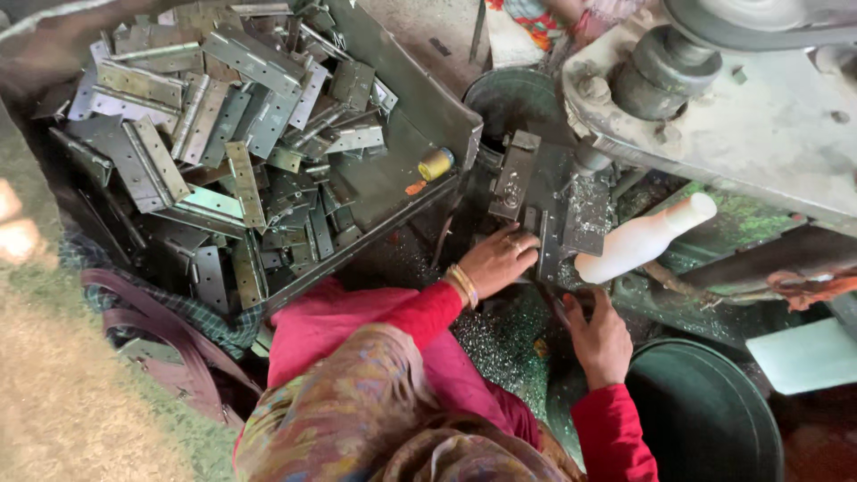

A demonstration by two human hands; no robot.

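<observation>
My left hand (497, 261), in a red sleeve with bangles at the wrist, rests with curled fingers against the dark metal fixture (544, 201) of a drilling machine; whether it grips a part I cannot tell. Lower down, my right hand (596, 335) reaches under the fixture, its fingers closed around a dark piece that is mostly hidden. A white plastic bottle (643, 239) lies tilted beside the fixture, just above my right hand. Metal shavings (500, 335) cover the surface between both hands.
A large metal tray (402, 125) at the left holds several flat steel hinges (223, 134) and a small yellow spool (436, 164). A dark round bin (705, 415) stands at the lower right. The grey machine body (759, 107) fills the upper right.
</observation>
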